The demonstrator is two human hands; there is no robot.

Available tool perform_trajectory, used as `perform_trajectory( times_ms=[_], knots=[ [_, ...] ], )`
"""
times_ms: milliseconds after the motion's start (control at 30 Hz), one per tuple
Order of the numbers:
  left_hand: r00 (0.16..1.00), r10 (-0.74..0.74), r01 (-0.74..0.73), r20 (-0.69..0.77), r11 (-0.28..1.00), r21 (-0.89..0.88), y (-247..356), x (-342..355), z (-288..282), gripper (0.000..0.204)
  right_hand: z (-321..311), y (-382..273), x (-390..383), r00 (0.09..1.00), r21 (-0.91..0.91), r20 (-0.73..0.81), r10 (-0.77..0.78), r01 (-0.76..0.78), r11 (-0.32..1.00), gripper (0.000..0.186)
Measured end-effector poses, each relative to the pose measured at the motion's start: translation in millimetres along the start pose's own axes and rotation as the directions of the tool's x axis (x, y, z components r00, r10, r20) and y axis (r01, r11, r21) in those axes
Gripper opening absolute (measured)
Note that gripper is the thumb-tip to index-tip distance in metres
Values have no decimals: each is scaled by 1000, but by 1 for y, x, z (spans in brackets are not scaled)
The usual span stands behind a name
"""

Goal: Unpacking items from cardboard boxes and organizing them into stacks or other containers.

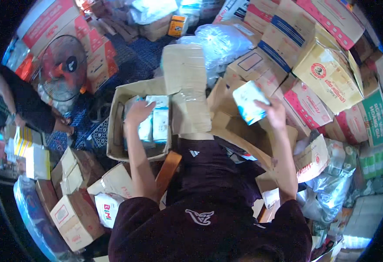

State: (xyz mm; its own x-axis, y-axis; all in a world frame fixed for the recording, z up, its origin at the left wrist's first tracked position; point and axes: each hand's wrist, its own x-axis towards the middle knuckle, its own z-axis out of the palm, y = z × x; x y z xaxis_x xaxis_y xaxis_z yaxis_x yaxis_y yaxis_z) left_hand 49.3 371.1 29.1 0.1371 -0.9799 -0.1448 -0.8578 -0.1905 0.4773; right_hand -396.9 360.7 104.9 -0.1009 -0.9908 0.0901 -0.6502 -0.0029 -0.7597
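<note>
Packets (160,118) in white and pale blue are lying inside the left carton (116,118), toward its right edge, while we are holding one similar packet (246,105) above the open right carton (226,124), near its far edge. For sound handling, we are judging that a light but full grip on the side edge is serving best, keeping the wrapper from creasing and the corners from catching on the raised flaps; the other hand is better pressing gently than squeezing. Both forearms are reaching forward, the left hand (138,114) bending over the packets inside its carton, the right hand (276,112) turning inward. Our right fingers are pinching the held packet's right edge, some of them hiding behind it. One left digit is pointing toward the carton's right edge; the others are hiding, so we cannot tell whether they are pinching anything.
</note>
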Motion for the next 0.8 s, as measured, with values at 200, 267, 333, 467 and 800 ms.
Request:
perform_trajectory(
  times_ms=[200, 267, 333, 467, 800],
  knots=[
    [968, 238, -184, -80, 458, -870, 132, -78, -37, 48, -6, -91, -44, 991, 578, -80, -108, 134, 805, 39],
    [881, 453, -250, -137, 198, -948, 145, -92, -42, 49, 14, -113, -63, 978, 689, -31, -207, 171, 704, 39],
    [922, 377, -155, -93, 138, -978, 141, -97, -49, 47, 31, -131, -73, 923, 650, 100, -373, 223, 726, 38],
    [990, 131, -14, -47, -246, -969, 109, -81, -59, 41, 58, -139, -78, 773, 287, 347, -530, 451, 845, 43],
    [899, -435, -212, 48, -527, -823, -18, 29, 42, 51, 54, 7, -38, 812, 177, 421, -404, 364, 915, 48]
  ],
)
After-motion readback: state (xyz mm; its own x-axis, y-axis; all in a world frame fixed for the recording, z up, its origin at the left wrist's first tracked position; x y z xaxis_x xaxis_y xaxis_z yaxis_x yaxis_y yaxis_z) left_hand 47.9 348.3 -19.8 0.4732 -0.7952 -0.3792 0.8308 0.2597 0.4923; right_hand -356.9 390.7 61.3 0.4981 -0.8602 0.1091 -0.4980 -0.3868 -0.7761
